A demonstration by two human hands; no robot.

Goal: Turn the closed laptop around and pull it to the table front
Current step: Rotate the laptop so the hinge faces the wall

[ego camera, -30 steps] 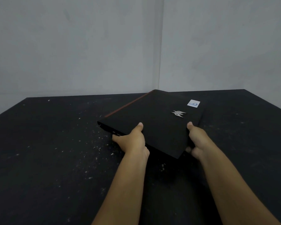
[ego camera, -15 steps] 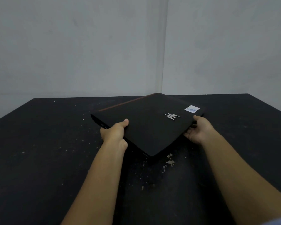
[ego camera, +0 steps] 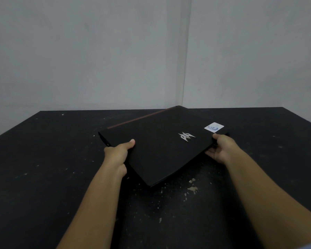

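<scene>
Black speckled surface (ego camera: 43,177), pale paint chips toward 6 o'clock; grey wall corner (ego camera: 186,69) at 12. Closed laptop (ego camera: 160,151) mid-surface, skewed, corner nearest. Left hand (ego camera: 118,155), right hand (ego camera: 221,150) clamped on edges.

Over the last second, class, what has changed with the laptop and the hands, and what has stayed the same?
The laptop has swung clockwise, its near corner shifting left. The right hand slid from near that corner up the right edge toward the sticker. The left hand still grips the left edge. The lid stays closed; the table is unchanged.
</scene>
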